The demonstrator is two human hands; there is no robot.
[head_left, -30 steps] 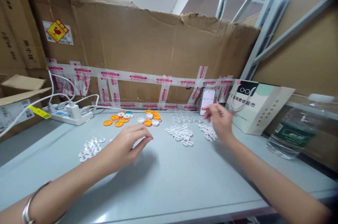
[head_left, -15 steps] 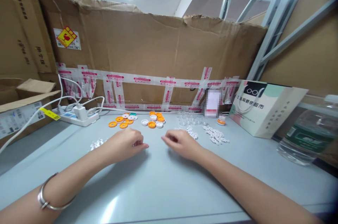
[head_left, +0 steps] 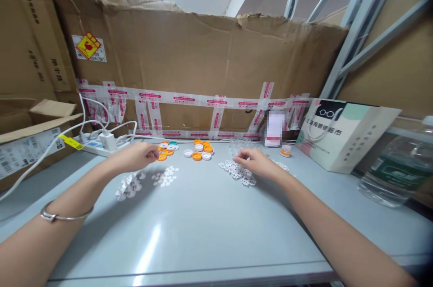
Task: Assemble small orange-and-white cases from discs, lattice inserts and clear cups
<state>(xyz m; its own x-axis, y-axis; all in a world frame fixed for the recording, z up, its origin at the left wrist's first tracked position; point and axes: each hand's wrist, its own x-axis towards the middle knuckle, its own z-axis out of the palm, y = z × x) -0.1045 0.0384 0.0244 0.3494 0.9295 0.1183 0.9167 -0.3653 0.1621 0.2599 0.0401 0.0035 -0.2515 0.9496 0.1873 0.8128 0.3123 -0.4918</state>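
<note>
My left hand (head_left: 137,157) reaches to the back left, its fingers curled closed against a group of orange and white round caps (head_left: 169,152); whatever they grip is hidden. On the near side of it lie a pile of small white pieces (head_left: 129,186) and a patch of small flat white discs (head_left: 165,176). My right hand (head_left: 255,161) is closed in a pinch above a heap of white cut-out pieces (head_left: 241,173). Between those fingertips I cannot make out anything. Clear plastic cups (head_left: 241,145) stand just behind it.
A second group of orange and white caps (head_left: 197,156) sits mid-table. At the right are a capped small container (head_left: 285,151), a paper bag (head_left: 341,138) and a water bottle (head_left: 395,174). A power strip (head_left: 91,143) with cables lies left, before a tall cardboard wall (head_left: 203,57).
My hands have moved apart from the table's middle: the left back and left to the caps, the right slightly back and right over the white cut-out pieces. The flat white discs now show.
</note>
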